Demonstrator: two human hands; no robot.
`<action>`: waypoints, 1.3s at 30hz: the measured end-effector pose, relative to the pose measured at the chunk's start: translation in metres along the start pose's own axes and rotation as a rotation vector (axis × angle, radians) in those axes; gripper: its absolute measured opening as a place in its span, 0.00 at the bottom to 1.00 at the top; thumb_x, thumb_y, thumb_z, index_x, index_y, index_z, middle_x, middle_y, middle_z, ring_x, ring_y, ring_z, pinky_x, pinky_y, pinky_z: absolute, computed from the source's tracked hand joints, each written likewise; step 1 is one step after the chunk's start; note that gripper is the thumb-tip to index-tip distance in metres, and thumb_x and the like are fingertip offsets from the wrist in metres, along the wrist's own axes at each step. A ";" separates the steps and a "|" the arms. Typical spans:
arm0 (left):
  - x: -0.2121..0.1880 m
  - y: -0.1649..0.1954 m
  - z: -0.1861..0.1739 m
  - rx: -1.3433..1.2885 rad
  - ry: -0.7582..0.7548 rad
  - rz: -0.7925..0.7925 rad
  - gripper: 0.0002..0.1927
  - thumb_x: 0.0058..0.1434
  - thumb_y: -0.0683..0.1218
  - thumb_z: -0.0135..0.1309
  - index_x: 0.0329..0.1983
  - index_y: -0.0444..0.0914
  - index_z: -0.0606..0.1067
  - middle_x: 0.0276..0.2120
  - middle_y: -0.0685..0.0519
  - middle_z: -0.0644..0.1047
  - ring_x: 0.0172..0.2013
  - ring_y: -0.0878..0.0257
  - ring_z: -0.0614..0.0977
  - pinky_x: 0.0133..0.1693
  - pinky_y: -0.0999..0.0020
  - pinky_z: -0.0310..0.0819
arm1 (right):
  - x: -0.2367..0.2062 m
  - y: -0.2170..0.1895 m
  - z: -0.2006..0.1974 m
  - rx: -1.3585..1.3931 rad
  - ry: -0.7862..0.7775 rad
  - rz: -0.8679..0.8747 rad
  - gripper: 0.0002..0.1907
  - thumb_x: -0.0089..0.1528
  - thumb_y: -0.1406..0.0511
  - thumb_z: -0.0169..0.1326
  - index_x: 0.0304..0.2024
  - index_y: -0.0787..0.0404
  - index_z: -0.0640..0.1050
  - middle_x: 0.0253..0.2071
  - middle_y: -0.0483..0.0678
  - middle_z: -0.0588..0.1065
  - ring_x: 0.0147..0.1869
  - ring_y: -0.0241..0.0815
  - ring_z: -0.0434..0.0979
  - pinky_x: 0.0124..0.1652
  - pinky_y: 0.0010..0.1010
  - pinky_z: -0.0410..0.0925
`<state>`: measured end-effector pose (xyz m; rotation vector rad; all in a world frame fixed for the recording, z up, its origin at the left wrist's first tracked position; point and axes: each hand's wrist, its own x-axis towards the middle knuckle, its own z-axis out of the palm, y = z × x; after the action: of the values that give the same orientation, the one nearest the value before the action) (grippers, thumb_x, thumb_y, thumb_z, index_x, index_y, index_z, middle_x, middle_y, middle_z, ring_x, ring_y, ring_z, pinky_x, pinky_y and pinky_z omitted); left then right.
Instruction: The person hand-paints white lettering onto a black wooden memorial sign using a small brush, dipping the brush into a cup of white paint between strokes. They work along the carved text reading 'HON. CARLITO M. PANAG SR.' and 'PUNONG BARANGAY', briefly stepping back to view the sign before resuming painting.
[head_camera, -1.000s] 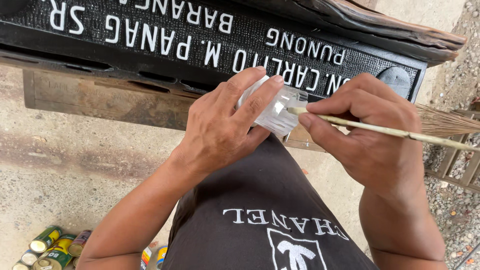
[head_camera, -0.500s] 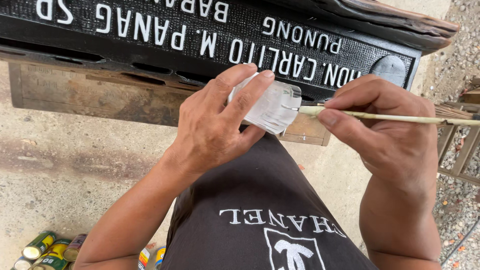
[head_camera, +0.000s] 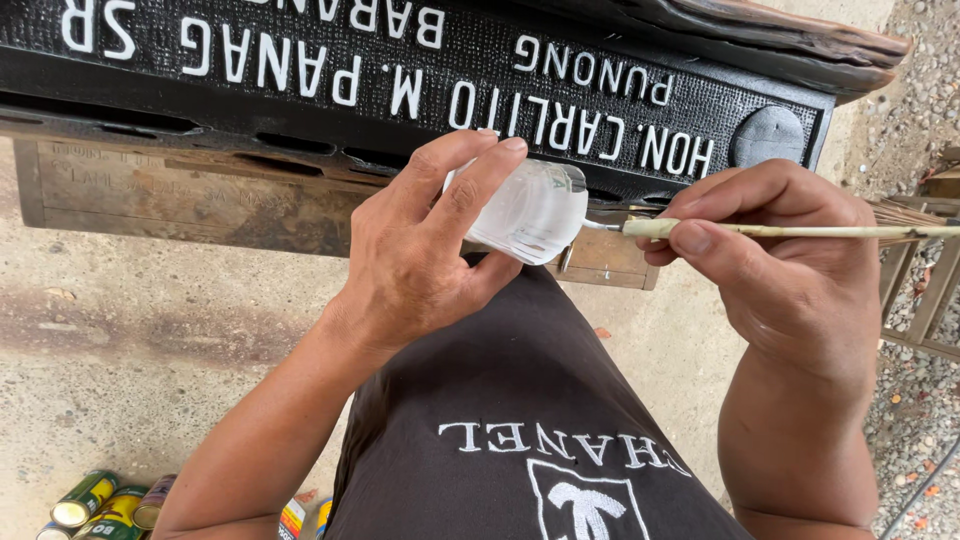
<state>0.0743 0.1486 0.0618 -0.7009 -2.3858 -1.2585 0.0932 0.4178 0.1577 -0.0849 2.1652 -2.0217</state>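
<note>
Head view looks down past a dark shirt (head_camera: 520, 420) with pale print onto both hands, raised in front of a black sign (head_camera: 400, 90) with raised white letters. The left hand (head_camera: 420, 260) has its grip closed around a small clear cup (head_camera: 530, 210), whitened inside with paint; the fingers wrap over the cup's near side and the thumb presses from below, so the cup lies tilted, its mouth turned toward the right hand. The cup sits just below the sign's lower edge, in front of the weathered wooden board (head_camera: 180, 200) that lies under the sign.

The right hand (head_camera: 780, 270) is just beside the cup, on the side of its mouth. Its grip pinches a thin pale brush (head_camera: 760, 230) between thumb and fingers, clenched on the handle near the tip end. The brush lies nearly level, its white-coated tip touching or just entering the cup's mouth; the exact contact cannot be told. The handle runs away from the cup and past the right hand toward the frame edge.

Below the sign lies a concrete floor (head_camera: 150, 350), stained in patches. Well apart from the cup, at the lower corner beside the left forearm, a few green and yellow cans (head_camera: 100, 500) stand grouped on the floor. Beyond the right hand there is gravel (head_camera: 920, 400).
</note>
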 end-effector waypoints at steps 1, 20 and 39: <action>0.000 0.000 0.000 -0.003 0.000 -0.007 0.38 0.58 0.49 0.75 0.68 0.44 0.69 0.61 0.52 0.72 0.54 0.58 0.82 0.51 0.67 0.83 | 0.001 0.002 -0.001 0.000 -0.008 -0.002 0.03 0.69 0.77 0.57 0.42 0.74 0.76 0.40 0.61 0.79 0.42 0.44 0.83 0.46 0.31 0.78; -0.002 -0.064 0.029 -0.256 0.004 0.211 0.28 0.67 0.63 0.61 0.61 0.43 0.72 0.53 0.50 0.78 0.49 0.56 0.85 0.46 0.62 0.84 | 0.125 0.066 -0.007 -0.204 0.110 -0.150 0.07 0.67 0.70 0.62 0.42 0.68 0.77 0.43 0.53 0.80 0.42 0.33 0.77 0.44 0.21 0.71; -0.001 -0.073 0.037 -0.280 0.034 0.189 0.25 0.66 0.61 0.62 0.58 0.42 0.74 0.52 0.49 0.78 0.46 0.56 0.86 0.39 0.65 0.84 | 0.148 0.066 0.001 -0.426 -0.076 -0.257 0.07 0.67 0.72 0.65 0.42 0.68 0.78 0.45 0.54 0.79 0.56 0.45 0.82 0.55 0.29 0.74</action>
<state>0.0299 0.1441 -0.0076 -0.9533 -2.0802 -1.5216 -0.0473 0.3975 0.0791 -0.5097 2.6070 -1.5968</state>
